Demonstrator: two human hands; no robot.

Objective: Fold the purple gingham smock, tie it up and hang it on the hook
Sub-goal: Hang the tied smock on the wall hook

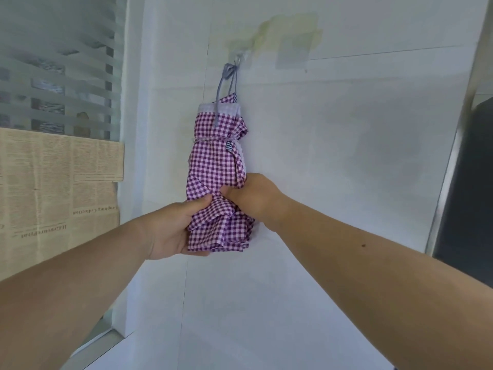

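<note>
The purple gingham smock (216, 166) hangs as a long, soft bundle against the white wall (333, 145), a woven check of purple and pale lilac, creased into loose vertical folds. A thin cord (210, 140) cinches it round the waist, and a plain lilac band (217, 108) runs across its top edge. From that band, at 12 o'clock, grey-blue ties (226, 81) rise to a knotted loop caught on a small clear hook (240, 58) stuck to the wall.

At the bundle's lower end the left hand (170, 231) cups the crumpled hem from 8 o'clock, thumb pressed over the cloth and fingers curled beneath, a firm grip. The right hand (253, 196) comes in from 4 o'clock, its fingers curled into the folds, gripping the fabric too.

Above the hook, at 1 o'clock, lies a yellowish stain with a square of clear tape (293, 54). Far out at 9 o'clock, yellowed newspaper (58, 182) covers frosted, striped glass (53, 70); at 3 o'clock stands a dark panel in a metal frame (464, 182)
</note>
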